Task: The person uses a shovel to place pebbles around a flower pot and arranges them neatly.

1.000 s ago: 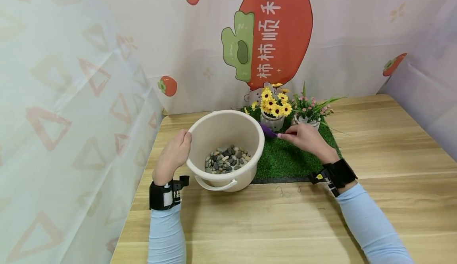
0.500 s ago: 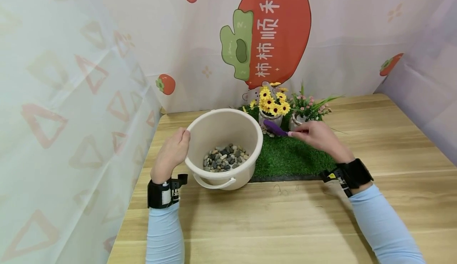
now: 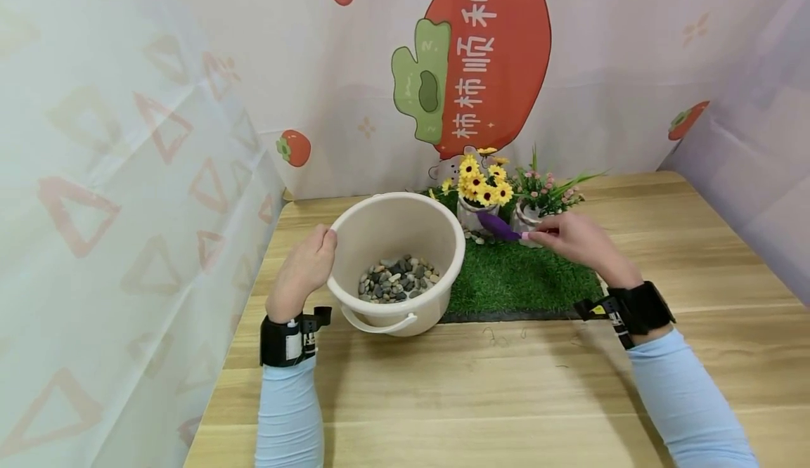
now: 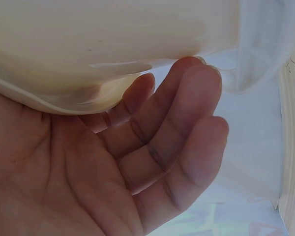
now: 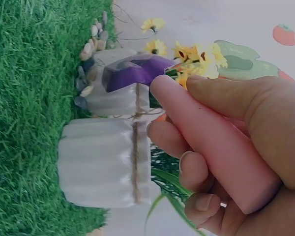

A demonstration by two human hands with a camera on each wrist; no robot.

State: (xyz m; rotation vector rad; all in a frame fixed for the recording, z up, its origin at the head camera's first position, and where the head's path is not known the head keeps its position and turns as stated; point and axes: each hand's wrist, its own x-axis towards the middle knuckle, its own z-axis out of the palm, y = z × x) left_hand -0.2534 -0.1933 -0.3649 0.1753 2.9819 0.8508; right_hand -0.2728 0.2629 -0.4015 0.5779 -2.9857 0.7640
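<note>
My left hand (image 3: 304, 271) grips the left rim of a beige plastic bucket (image 3: 436, 306); in the left wrist view its fingers (image 4: 196, 98) curl under the rim. Pebbles (image 3: 399, 280) cover part of the bucket's bottom. With my right hand (image 3: 579, 239) I hold a small trowel by its pink handle (image 5: 211, 142). Its purple blade (image 3: 496, 227) hovers before two white flowerpots, pointing left. Whether anything lies on the blade I cannot tell. Several pebbles (image 5: 88, 78) lie along the foot of the pot (image 5: 108, 98) with yellow flowers (image 3: 481, 183).
Artificial grass matting (image 3: 519, 282) lies under both flowerpots, right of the bucket. The second pot (image 5: 101, 162) holds pink flowers (image 3: 547, 190) and long leaves. A wooden table (image 3: 443, 398) carries everything, with printed cloth (image 3: 354, 88) behind and at the sides.
My right hand has drawn the trowel rightward, away from the bucket's edge, uncovering pebbles at the foot of the yellow-flowered pot. My left hand keeps its grip on the bucket rim.
</note>
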